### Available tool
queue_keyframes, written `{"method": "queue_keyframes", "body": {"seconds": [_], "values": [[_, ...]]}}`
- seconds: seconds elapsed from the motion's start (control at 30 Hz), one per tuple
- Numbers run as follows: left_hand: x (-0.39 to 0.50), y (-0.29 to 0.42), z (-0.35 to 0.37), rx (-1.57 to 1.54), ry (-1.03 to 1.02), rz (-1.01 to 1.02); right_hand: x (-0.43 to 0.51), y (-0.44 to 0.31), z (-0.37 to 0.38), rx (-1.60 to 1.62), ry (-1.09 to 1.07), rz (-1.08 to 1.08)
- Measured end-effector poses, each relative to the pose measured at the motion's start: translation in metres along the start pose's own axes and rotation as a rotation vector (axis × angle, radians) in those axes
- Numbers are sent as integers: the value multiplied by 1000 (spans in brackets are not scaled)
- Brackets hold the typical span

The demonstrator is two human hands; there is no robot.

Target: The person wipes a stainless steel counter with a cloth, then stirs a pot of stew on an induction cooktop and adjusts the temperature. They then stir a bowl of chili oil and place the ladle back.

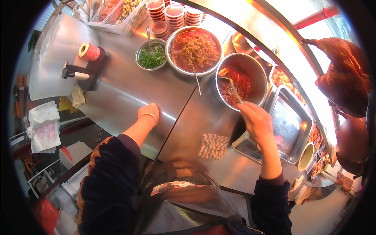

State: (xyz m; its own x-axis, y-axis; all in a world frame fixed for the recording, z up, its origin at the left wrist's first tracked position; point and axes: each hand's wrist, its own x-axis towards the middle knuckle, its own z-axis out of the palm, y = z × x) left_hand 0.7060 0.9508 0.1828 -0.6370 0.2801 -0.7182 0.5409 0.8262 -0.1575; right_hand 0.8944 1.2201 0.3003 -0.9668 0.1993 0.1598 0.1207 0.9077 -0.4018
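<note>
My right hand (256, 119) grips the handle of a metal ladle (235, 89). The ladle's bowl dips into red chili sauce (239, 79) inside a deep steel pot (258, 69). My left hand (149, 113), a bangle on its wrist, rests as a closed fist on the steel counter (126, 88); nothing shows in it. Beyond the hands, a wide steel bowl (168, 55) holds minced food in reddish oil, with a spoon handle (198, 85) over its near rim. Beside it stands a smaller bowl of chopped green onion (151, 57) with a spoon in it.
A folded striped cloth (213, 146) lies near my apron. To the right are a digital scale (249, 147), a steel tray (289, 123) and hanging roast poultry (343, 76). At left stand a label roll holder (95, 69) and stacked plastic lids (58, 53). Lidded sauce cups (174, 13) are stacked behind.
</note>
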Motion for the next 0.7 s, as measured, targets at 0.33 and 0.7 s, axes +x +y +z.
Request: {"method": "queue_keyframes", "body": {"seconds": [0.33,0.7], "values": [[-1,1,-2,3,-25,-11,-66,-22,6,47,312,173],[1,0,1,40,-24,26,-92,-40,58,245,456,344]]}}
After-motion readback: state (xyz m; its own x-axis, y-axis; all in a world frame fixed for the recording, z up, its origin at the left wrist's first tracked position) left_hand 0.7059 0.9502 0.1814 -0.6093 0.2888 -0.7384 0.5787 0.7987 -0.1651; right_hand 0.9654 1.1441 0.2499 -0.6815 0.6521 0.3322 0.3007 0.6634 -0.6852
